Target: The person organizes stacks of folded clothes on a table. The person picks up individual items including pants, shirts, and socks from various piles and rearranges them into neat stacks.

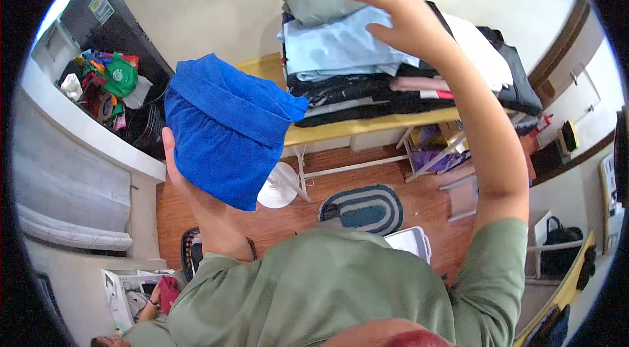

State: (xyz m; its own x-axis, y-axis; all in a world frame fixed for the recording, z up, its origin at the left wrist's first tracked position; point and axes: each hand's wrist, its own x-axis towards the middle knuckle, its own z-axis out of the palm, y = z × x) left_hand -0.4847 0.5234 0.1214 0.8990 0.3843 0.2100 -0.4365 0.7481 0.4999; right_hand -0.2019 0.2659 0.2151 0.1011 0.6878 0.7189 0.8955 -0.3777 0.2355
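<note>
A bright blue folded garment (229, 118) rests in my left hand (171, 154), raised at the left. Only the thumb side shows at the cloth's left edge, and the other fingers are hidden behind it. Toward the upper right, my right hand (403, 16) is lifted with its fingers apart and nothing in it. It is nearest to a grey-green folded garment (321, 3) and a light blue one (344, 46); whether it touches them I cannot tell. Both lie on stacked dark folded clothes (341, 95).
The stack stands on a yellow-topped table (360, 126) against the wall. White clothing (481, 52) lies at its right. Below are a round white base (276, 186) and an oval striped rug (367, 208). A heap of colourful bags (118, 78) sits left. Another person (147, 311) is at lower left.
</note>
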